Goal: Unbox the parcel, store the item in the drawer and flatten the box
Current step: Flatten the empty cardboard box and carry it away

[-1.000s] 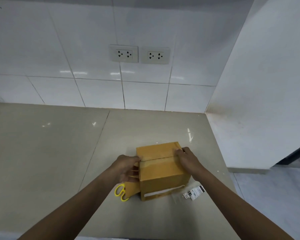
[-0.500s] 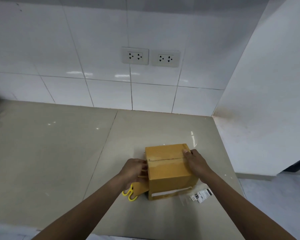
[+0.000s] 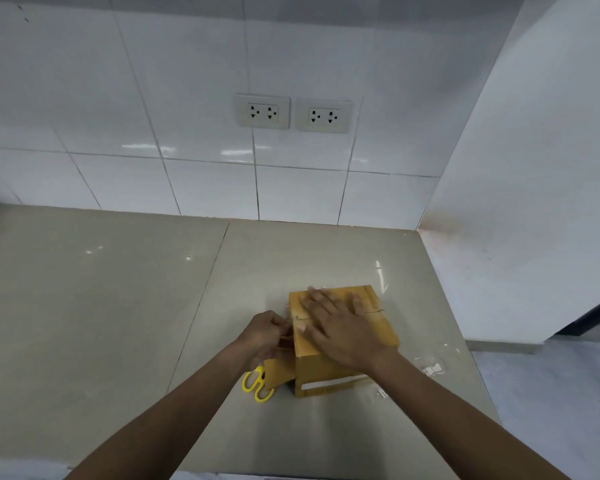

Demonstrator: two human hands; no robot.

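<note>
The cardboard box [image 3: 343, 337] sat on the beige countertop [image 3: 118, 306], toward its right side and near the front edge, with its top flaps down and a pale strip across the near face. The right hand [image 3: 340, 327] lay flat across the top of the box, fingers spread and straight, pressing on the flaps. The left hand [image 3: 267, 332] was at the box's left side, fingers curled against a side flap [image 3: 279, 372] that stuck out from the lower left corner; motion blur made it hard to say, but the fingers seemed to pinch the edge of the cardboard there. Yellow-handled scissors [image 3: 257, 386] lay on the counter just beside that flap, partly tucked under it. To the right of the box, a crumpled piece of clear plastic wrap with a label [image 3: 430, 367] rested on the counter near its right edge. Behind, the white tiled wall [image 3: 187, 98] carried two double power sockets [image 3: 293, 112] side by side.
</note>
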